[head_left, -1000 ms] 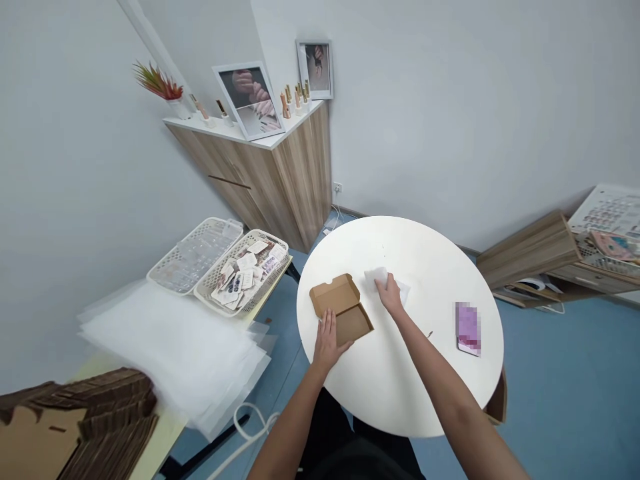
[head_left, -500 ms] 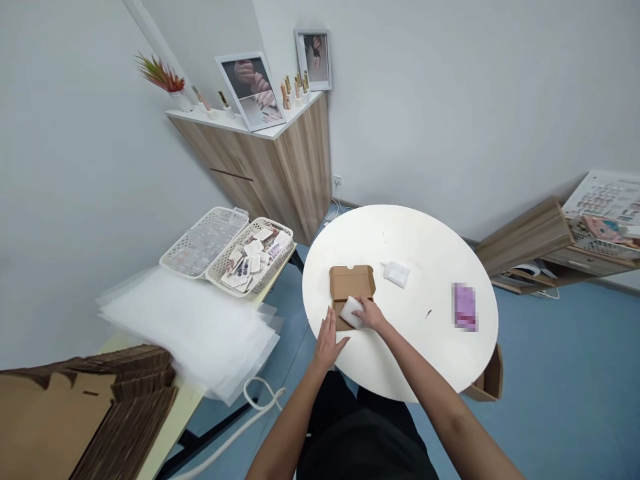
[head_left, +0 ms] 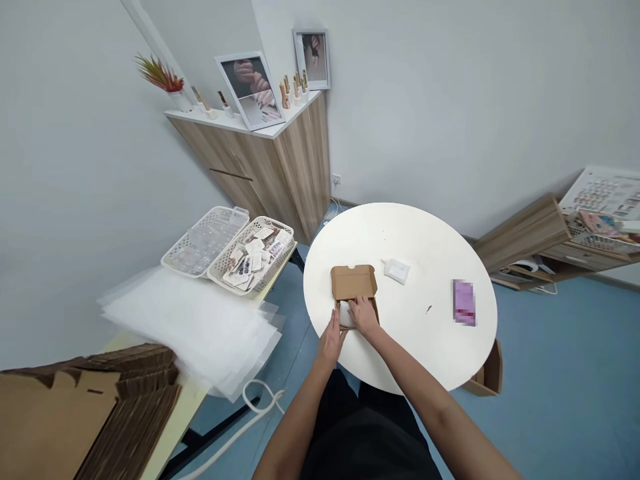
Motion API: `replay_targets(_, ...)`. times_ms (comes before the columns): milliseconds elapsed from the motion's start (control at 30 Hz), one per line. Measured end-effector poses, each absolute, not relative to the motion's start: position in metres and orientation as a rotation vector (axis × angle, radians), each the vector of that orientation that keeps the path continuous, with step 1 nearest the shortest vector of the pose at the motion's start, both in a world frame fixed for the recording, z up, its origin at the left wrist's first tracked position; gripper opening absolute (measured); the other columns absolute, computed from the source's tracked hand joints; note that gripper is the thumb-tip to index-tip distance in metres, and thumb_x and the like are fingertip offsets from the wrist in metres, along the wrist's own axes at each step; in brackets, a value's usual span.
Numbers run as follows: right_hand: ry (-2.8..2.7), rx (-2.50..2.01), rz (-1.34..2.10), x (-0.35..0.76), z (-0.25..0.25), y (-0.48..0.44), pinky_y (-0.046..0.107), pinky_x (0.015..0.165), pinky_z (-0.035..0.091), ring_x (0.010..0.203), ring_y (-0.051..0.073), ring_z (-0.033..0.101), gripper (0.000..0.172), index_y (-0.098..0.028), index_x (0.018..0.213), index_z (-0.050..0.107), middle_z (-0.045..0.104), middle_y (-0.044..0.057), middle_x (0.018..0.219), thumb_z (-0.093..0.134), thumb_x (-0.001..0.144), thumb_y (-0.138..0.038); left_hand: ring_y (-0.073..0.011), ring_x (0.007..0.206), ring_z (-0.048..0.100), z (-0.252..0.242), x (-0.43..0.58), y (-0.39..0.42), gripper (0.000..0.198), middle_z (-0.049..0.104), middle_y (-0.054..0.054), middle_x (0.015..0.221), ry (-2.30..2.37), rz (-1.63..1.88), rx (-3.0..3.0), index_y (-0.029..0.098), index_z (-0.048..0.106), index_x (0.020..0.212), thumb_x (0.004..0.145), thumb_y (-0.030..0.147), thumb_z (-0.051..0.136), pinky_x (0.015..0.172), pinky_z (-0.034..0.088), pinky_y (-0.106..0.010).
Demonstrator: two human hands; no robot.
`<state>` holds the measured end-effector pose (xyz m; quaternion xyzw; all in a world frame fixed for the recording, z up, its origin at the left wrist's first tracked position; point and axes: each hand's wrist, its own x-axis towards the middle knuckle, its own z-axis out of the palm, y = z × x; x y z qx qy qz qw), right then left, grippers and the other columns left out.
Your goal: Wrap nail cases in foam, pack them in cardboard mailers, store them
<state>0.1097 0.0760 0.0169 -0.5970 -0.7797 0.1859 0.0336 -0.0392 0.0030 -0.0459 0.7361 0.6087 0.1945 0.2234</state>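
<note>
On the round white table a small brown cardboard box lies with its lid folded back, away from me. A white wrapped packet sits inside its left part, partly covered by my fingers. My right hand reaches into the box from the right, its bent fingers on the packet. At the box's near left corner, my left hand holds the box, fingers along the left wall and thumb at the front edge. A small clear pouch with white contents lies to the right of the lid.
A blurred purple item lies at the table's right. On the side table at left are baskets with cards and clear plastic, white sheets and flattened cardboard. An open carton stands on the floor.
My right hand has lowered the white packet, which was tilted over the box, down into it. My left hand has closed in on the near left corner.
</note>
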Motion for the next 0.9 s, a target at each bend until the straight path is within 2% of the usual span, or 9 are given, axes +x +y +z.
replay_targets(100,-2.331,-1.785,0.609,0.108,0.010,0.069,0.038,0.090,0.043,0.103,0.027,0.049,0.027,-0.016,0.111,0.060,0.059,0.014,0.111,0.048,0.087,-0.010,-0.0263,0.127,0.053,-0.044,-0.037,0.004,0.071,0.030,-0.018,0.155,1.690,0.478,2.061,0.022,0.002,0.154,0.097,0.030,0.044,0.087,0.056,-0.033)
replay_targets(200,-2.335,-1.712,0.722,0.110,0.002,0.065,0.035,0.089,0.044,0.100,0.024,0.052,0.029,-0.014,0.105,0.060,0.060,0.013,0.110,0.043,0.085,-0.004,-0.0254,0.120,0.059,-0.042,-0.037,0.005,0.058,0.031,-0.016,0.155,1.712,0.366,2.124,0.027,0.021,0.151,0.097,0.027,0.043,0.082,0.057,-0.032)
replay_targets(300,-2.336,-1.590,0.792,0.116,0.001,0.065,0.034,0.092,0.043,0.104,0.023,0.053,0.026,-0.015,0.103,0.062,0.061,0.011,0.111,0.045,0.085,-0.006,-0.0265,0.124,0.055,-0.042,-0.038,0.007,0.050,0.036,-0.016,0.152,1.720,0.337,2.209,0.025,0.034,0.146,0.097,0.028,0.044,0.088,0.055,-0.036)
replay_targets(433,-2.079,-1.643,0.705,0.149,0.013,0.086,0.035,0.094,0.041,0.106,0.022,0.051,0.022,-0.019,0.104,0.061,0.061,0.009,0.108,0.042,0.093,-0.019,-0.0294,0.131,0.048,-0.044,-0.040,0.008,0.048,0.042,-0.016,0.149,1.725,0.364,2.280,0.023,0.038,0.143,0.096,0.029,0.044,0.102,0.046,-0.046)
replay_targets(533,-1.683,-1.943,0.582,0.196,0.021,0.118,0.038,0.094,0.041,0.106,0.025,0.050,0.029,-0.018,0.108,0.059,0.058,0.012,0.110,0.035,0.095,-0.026,-0.0301,0.131,0.048,-0.046,-0.041,0.009,0.046,0.041,-0.015,0.149,1.713,0.419,2.259,0.023,0.040,0.143,0.097,0.032,0.040,0.102,0.046,-0.048)
replay_targets(600,-1.560,-2.082,0.553,0.231,0.021,0.143,0.042,0.098,0.037,0.112,0.028,0.047,0.033,-0.016,0.114,0.058,0.056,0.014,0.117,0.035,0.093,-0.026,-0.0304,0.129,0.050,-0.048,-0.042,0.010,0.046,0.043,-0.015,0.148,1.700,0.445,2.238,0.023,0.042,0.141,0.097,0.034,0.039,0.101,0.047,-0.048)
replay_targets(800,-1.751,-2.201,0.692,0.287,0.002,0.199,0.042,0.111,0.024,0.136,0.029,0.032,0.047,-0.012,0.134,0.046,0.046,0.016,0.141,0.045,0.089,-0.024,-0.0307,0.130,0.049,-0.050,-0.039,0.017,0.044,0.049,-0.016,0.143,1.719,0.460,2.258,0.023,0.047,0.139,0.097,0.036,0.039,0.105,0.044,-0.051)
replay_targets(900,-1.849,-2.219,0.794,0.291,-0.005,0.211,0.040,0.108,0.027,0.133,0.029,0.037,0.051,-0.014,0.136,0.044,0.049,0.016,0.138,0.053,0.087,-0.028,-0.0304,0.132,0.047,-0.048,-0.037,0.017,0.045,0.050,-0.016,0.143,1.748,0.436,2.268,0.022,0.046,0.139,0.097,0.037,0.038,0.105,0.043,-0.051)
